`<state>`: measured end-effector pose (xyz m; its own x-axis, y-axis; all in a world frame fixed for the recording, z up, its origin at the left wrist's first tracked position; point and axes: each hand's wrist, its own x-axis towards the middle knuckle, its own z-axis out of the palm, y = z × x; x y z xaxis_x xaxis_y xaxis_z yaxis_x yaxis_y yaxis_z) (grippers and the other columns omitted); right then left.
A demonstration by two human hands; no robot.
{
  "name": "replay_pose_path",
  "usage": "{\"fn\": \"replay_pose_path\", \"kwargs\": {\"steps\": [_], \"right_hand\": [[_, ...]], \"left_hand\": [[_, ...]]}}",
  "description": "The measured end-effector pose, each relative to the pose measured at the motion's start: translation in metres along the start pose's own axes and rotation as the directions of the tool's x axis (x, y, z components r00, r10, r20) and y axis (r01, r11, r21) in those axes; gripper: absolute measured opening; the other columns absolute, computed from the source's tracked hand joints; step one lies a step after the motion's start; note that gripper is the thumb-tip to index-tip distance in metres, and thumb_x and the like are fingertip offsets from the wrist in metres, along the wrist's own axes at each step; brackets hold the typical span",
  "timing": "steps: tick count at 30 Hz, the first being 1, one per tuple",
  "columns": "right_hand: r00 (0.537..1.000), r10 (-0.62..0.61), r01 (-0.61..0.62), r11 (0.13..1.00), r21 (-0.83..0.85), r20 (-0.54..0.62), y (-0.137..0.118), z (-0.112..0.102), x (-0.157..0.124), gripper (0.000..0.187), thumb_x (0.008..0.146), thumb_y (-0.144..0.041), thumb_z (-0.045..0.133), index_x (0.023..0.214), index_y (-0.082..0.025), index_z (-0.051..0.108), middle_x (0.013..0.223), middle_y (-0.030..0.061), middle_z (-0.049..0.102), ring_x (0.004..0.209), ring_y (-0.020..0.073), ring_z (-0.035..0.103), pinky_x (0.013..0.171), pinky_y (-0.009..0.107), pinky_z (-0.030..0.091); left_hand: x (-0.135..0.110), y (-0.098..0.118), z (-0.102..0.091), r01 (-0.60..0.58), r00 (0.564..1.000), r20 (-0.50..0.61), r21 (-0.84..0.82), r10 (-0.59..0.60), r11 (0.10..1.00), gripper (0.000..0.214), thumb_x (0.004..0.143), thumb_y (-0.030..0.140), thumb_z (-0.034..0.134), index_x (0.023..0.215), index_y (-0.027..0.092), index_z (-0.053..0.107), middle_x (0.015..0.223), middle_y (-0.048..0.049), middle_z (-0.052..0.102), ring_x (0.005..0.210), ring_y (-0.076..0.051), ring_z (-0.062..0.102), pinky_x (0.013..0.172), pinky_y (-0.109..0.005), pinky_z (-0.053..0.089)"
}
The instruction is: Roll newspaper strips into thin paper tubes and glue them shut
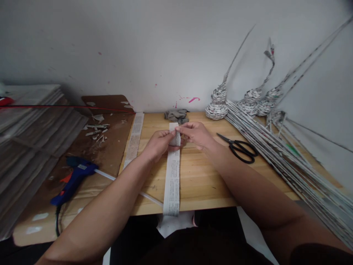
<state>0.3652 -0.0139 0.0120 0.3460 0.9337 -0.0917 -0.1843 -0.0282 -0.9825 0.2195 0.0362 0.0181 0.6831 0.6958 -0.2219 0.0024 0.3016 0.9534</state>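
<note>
A long narrow newspaper strip (172,176) lies lengthwise on the wooden table (204,180), its near end hanging over the front edge. My left hand (158,143) pinches the strip near its far end, where the paper is curled up. My right hand (194,133) meets it from the other side, fingers closed on the same curled end. A thin white stick (124,183) runs diagonally under the strip and my left forearm.
A second paper strip (134,139) lies to the left. Black scissors (241,148) rest right of my hands. A blue glue gun (73,178) sits on brown cardboard at left. Rolled newspaper rods (292,165) and woven paper figures (217,103) fill the right. A grey rag (177,115) lies by the wall. Stacked boards (27,125) stand far left.
</note>
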Motion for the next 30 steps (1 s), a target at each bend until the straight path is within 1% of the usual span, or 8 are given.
{"fn": "replay_pose_path", "kwargs": {"steps": [5,10,15,17,21,23,26,30], "right_hand": [[1.000,0.017,-0.017,0.999,0.028,0.001,-0.001,0.001,-0.002,0.029,0.056,-0.034,0.085,0.068,-0.014,0.068,0.060,-0.0010,0.063,0.052,0.0075,0.050,0.046,0.021,0.035],[1.000,0.026,-0.026,1.000,0.002,0.005,-0.005,0.003,-0.005,0.035,0.052,-0.038,0.087,0.065,-0.015,0.065,0.059,-0.0018,0.061,0.051,0.0075,0.049,0.045,0.021,0.034],[1.000,0.018,-0.018,1.000,0.014,0.008,-0.008,0.004,-0.007,0.042,0.047,-0.041,0.090,0.061,-0.016,0.058,0.055,-0.0042,0.056,0.050,0.0074,0.047,0.045,0.022,0.034],[1.000,0.020,-0.020,1.000,0.015,0.013,-0.007,0.004,-0.008,0.043,0.047,-0.040,0.090,0.062,-0.017,0.056,0.056,-0.0046,0.056,0.051,0.0083,0.049,0.047,0.022,0.037],[1.000,0.006,-0.006,1.000,0.017,0.009,-0.006,0.006,-0.009,0.040,0.052,-0.036,0.088,0.062,-0.018,0.054,0.057,-0.0047,0.057,0.053,0.0091,0.051,0.050,0.023,0.039],[1.000,-0.026,0.026,0.999,0.021,-0.005,-0.005,0.008,-0.010,0.037,0.054,-0.032,0.087,0.062,-0.018,0.053,0.056,-0.0056,0.056,0.051,0.0077,0.049,0.050,0.022,0.037],[0.999,-0.035,0.035,0.999,0.040,-0.012,-0.006,0.012,-0.012,0.036,0.057,-0.029,0.085,0.062,-0.019,0.051,0.054,-0.0062,0.055,0.050,0.0075,0.047,0.048,0.022,0.035],[1.000,-0.006,0.007,0.998,0.068,-0.008,-0.006,0.015,-0.014,0.036,0.059,-0.030,0.084,0.064,-0.020,0.049,0.054,-0.0060,0.055,0.050,0.0088,0.049,0.045,0.022,0.032]], "left_hand": [[0.001,-0.002,-0.001,0.000,1.000,0.022,-0.015,0.000,1.000,0.021,0.084,0.032,0.066,0.086,0.012,0.072,0.077,-0.0114,0.074,0.078,-0.021,0.071,0.066,-0.030,0.056],[0.002,-0.003,-0.002,-0.006,0.998,0.062,-0.017,0.007,1.000,0.022,0.081,0.033,0.068,0.085,0.011,0.072,0.077,-0.0115,0.074,0.078,-0.022,0.071,0.068,-0.031,0.056],[-0.001,-0.002,-0.003,-0.039,0.991,0.131,0.037,0.034,0.999,0.025,0.074,0.032,0.073,0.089,0.011,0.072,0.086,-0.0107,0.074,0.081,-0.020,0.070,0.073,-0.031,0.056],[-0.002,-0.002,-0.003,-0.057,0.992,0.118,0.065,0.049,0.996,0.031,0.070,0.030,0.078,0.095,0.012,0.072,0.092,-0.0099,0.074,0.082,-0.018,0.069,0.074,-0.030,0.055],[0.000,-0.006,-0.002,-0.093,0.996,0.024,0.087,0.091,0.992,0.044,0.063,0.033,0.084,0.100,0.014,0.070,0.100,-0.0091,0.072,0.077,-0.018,0.069,0.067,-0.031,0.057],[0.002,-0.009,-0.002,-0.127,0.991,-0.024,0.107,0.130,0.986,0.043,0.063,0.036,0.084,0.098,0.015,0.070,0.097,-0.0080,0.072,0.073,-0.017,0.067,0.064,-0.030,0.056],[0.004,-0.013,-0.003,-0.171,0.981,-0.069,0.164,0.184,0.972,0.039,0.064,0.040,0.083,0.091,0.015,0.072,0.084,-0.0053,0.071,0.065,-0.015,0.064,0.059,-0.028,0.054],[0.004,-0.014,-0.003,-0.187,0.977,-0.070,0.179,0.202,0.966,0.034,0.069,0.044,0.079,0.086,0.016,0.072,0.078,-0.0047,0.070,0.066,-0.016,0.065,0.058,-0.027,0.053]]}}
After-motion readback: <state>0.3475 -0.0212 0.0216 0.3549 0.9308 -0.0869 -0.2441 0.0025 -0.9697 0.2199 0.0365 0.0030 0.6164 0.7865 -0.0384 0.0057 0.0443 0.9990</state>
